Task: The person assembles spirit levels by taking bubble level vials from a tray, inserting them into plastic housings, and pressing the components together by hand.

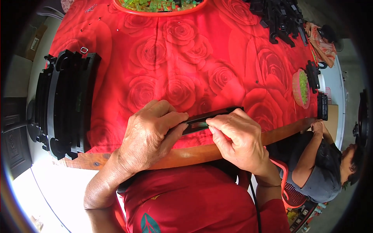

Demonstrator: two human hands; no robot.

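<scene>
Close to the table's near edge, a long black plastic bar (pixel 206 115) with a slot along it lies tilted between my hands, its right end farther away. Something greenish shows inside the slot, too small to make out. My left hand (pixel 149 130) is closed, thumb and forefinger pinching at the bar's left end. Around the bar's right part, my right hand (pixel 241 140) is also closed, with thumb and forefinger pressed at the slot. Whether a small piece sits between those fingertips is hidden.
Black plastic bars (pixel 74 103) stand stacked at the left, a small metal ring (pixel 84 50) beside them. An orange basin (pixel 159 14) of yellow-green pieces sits at the far edge. More black parts (pixel 280 21) and a pink bowl (pixel 296 90) lie right, near a seated co-worker (pixel 320 174).
</scene>
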